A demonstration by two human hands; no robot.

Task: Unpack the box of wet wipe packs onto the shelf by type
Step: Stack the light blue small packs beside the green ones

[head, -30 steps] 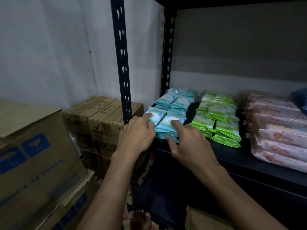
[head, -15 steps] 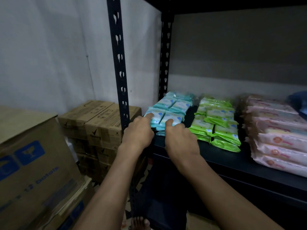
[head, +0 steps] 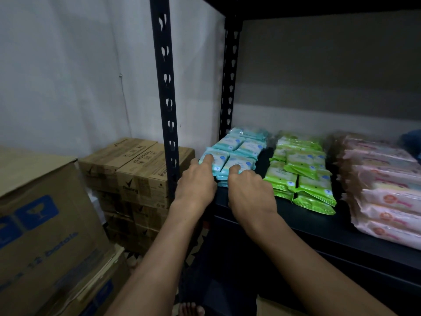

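Dark shelf (head: 319, 226), blue packs (head: 239, 163) under both hands' grip (fingertips on top)

Glossy plastic wet wipe packs (head: 237, 153); matt black metal shelf (head: 319, 226); rough brown cardboard boxes (head: 136, 169) at nine o'clock.

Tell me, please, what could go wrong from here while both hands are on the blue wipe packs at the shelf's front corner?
1. The blue packs sit stacked at the shelf front edge; a push from the left hand or right hand might tip the lower ones off.
2. Pushed sideways, they could slide into the green packs and mix types.
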